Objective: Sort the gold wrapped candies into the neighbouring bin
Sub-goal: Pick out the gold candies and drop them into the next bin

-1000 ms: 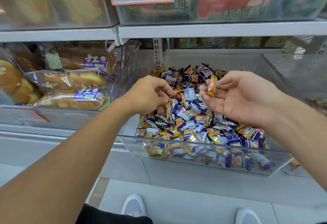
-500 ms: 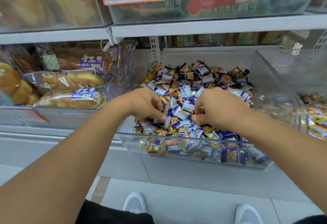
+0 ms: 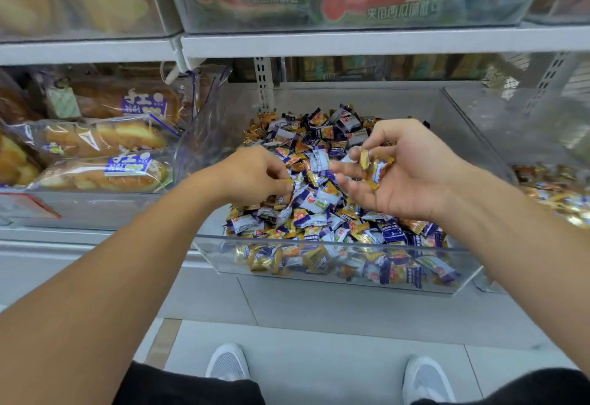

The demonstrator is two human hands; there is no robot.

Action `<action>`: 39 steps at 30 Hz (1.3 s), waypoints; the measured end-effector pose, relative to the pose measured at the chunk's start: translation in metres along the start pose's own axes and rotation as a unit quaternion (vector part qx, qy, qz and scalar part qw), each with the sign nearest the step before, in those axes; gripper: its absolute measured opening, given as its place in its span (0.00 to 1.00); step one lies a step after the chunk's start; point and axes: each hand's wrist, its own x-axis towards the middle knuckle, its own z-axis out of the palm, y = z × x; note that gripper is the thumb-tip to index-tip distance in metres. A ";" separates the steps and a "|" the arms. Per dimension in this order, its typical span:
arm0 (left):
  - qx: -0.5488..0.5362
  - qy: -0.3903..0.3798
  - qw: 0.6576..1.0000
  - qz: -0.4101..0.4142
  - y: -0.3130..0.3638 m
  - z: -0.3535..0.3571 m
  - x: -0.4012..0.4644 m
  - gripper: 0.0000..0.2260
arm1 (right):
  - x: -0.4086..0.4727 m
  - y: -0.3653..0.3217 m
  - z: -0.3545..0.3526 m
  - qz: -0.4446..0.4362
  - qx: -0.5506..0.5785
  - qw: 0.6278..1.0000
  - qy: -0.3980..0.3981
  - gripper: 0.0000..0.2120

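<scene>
Bright, even overhead store light; soft shadows, glare on the clear bin [image 3: 335,245]; edges bend, slightly blurred.

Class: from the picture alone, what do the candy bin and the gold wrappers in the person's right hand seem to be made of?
Candy bin: seemingly clear rigid plastic, glossy; candies show through its front wall.
Gold wrappers held in the right hand: probably metallised foil or film; they shine and crinkle, though the exact material stays open.
</scene>
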 end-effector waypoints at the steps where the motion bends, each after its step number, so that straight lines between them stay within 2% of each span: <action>1: -0.019 0.003 1.000 -0.012 0.001 -0.002 -0.002 0.10 | 0.002 0.000 0.000 -0.001 0.009 1.000 0.002 0.04; 3: -0.151 0.012 0.988 -0.039 0.008 -0.008 -0.007 0.11 | 0.008 0.001 -0.001 -0.008 -0.045 0.999 0.011 0.11; 4: -0.242 0.017 0.969 -0.048 0.011 -0.009 -0.010 0.11 | 0.010 0.000 -0.002 -0.024 -0.120 0.992 0.024 0.14; 5: -0.307 0.021 0.950 -0.047 0.016 -0.010 -0.013 0.10 | 0.010 -0.001 -0.004 -0.047 -0.247 0.967 0.039 0.17; 6: -0.331 0.018 0.943 -0.037 0.019 -0.011 -0.015 0.08 | 0.009 -0.001 -0.007 -0.074 -0.412 0.906 0.056 0.18; 8: -0.308 -0.033 0.951 -0.003 0.024 -0.009 -0.018 0.06 | 0.004 -0.002 -0.010 -0.106 -0.679 0.723 0.068 0.19; 9: -0.280 -0.070 0.957 0.012 0.026 -0.007 -0.019 0.07 | 0.002 -0.001 -0.010 -0.104 -0.747 0.653 0.069 0.21; 10: -0.237 -0.106 0.965 0.021 0.027 -0.005 -0.019 0.10 | 0.001 0.002 -0.009 -0.087 -0.785 0.609 0.072 0.24; 11: -0.179 -0.137 0.974 0.026 0.028 -0.001 -0.019 0.12 | 0.000 0.005 -0.006 -0.070 -0.805 0.584 0.075 0.26; 14: 0.034 -0.209 0.976 0.047 0.040 0.009 -0.019 0.13 | 0.003 0.016 0.004 -0.067 -0.839 0.533 0.093 0.26; 16: 0.092 -0.243 0.963 0.069 0.047 0.016 -0.017 0.19 | 0.006 0.014 0.004 -0.064 -0.827 0.552 0.081 0.26; 17: 0.094 -0.254 0.960 0.073 0.050 0.019 -0.016 0.21 | 0.006 0.011 0.003 -0.062 -0.808 0.581 0.078 0.25; 19: 0.089 -0.262 0.958 0.076 0.051 0.022 -0.010 0.16 | 0.005 0.003 -0.002 -0.064 -0.753 0.649 0.090 0.22; 21: 0.095 -0.253 0.958 0.094 0.049 0.021 -0.004 0.11 | 0.000 -0.002 -0.005 -0.061 -0.655 0.746 0.102 0.18; 23: 0.070 -0.223 0.965 0.117 0.043 0.018 0.001 0.13 | -0.004 -0.007 -0.008 -0.036 -0.488 0.868 0.081 0.11; 25: -0.048 -0.178 0.979 0.090 0.038 0.012 0.002 0.15 | -0.006 -0.012 -0.014 0.002 -0.266 0.963 0.035 0.06; 26: -0.141 -0.144 0.978 0.059 0.036 0.009 0.003 0.14 | -0.007 -0.014 -0.017 0.011 -0.160 0.987 0.013 0.06; 27: -0.258 -0.109 0.960 0.020 0.035 0.007 0.004 0.13 | -0.009 -0.016 -0.019 0.009 -0.073 0.997 0.001 0.09; 28: -0.386 -0.087 0.918 -0.014 0.034 0.004 0.006 0.12 | -0.010 -0.017 -0.020 0.000 -0.005 1.000 0.000 0.10; 30: -0.602 -0.095 0.792 -0.044 0.031 0.002 0.011 0.13 | -0.012 -0.016 -0.020 -0.024 0.082 0.996 0.004 0.09; 32: -0.736 -0.114 0.666 -0.050 0.029 0.003 0.015 0.12 | -0.010 -0.018 -0.019 -0.051 0.085 0.995 0.022 0.12; 33: -0.775 -0.109 0.620 -0.051 0.029 0.005 0.017 0.11 | -0.010 -0.021 -0.020 -0.083 0.025 0.995 0.056 0.14; 34: -0.803 -0.098 0.585 -0.052 0.030 0.008 0.020 0.11 | -0.010 -0.024 -0.021 -0.129 -0.101 0.980 0.114 0.15; 35: -0.823 -0.085 0.559 -0.054 0.032 0.010 0.022 0.11 | -0.010 -0.027 -0.023 -0.176 -0.287 0.924 0.181 0.15; 36: -0.834 -0.077 0.544 -0.055 0.034 0.011 0.023 0.10 | -0.011 -0.028 -0.026 -0.205 -0.480 0.822 0.227 0.14; 37: -0.835 -0.074 0.543 -0.057 0.037 0.011 0.024 0.08 | -0.012 -0.027 -0.027 -0.210 -0.631 0.707 0.243 0.11; 38: -0.824 -0.073 0.558 -0.063 0.041 0.011 0.025 0.05 | -0.013 -0.026 -0.026 -0.186 -0.730 0.614 0.238 0.08; 39: -0.802 -0.072 0.589 -0.074 0.046 0.012 0.026 0.03 | -0.015 -0.023 -0.022 -0.139 -0.794 0.549 0.221 0.10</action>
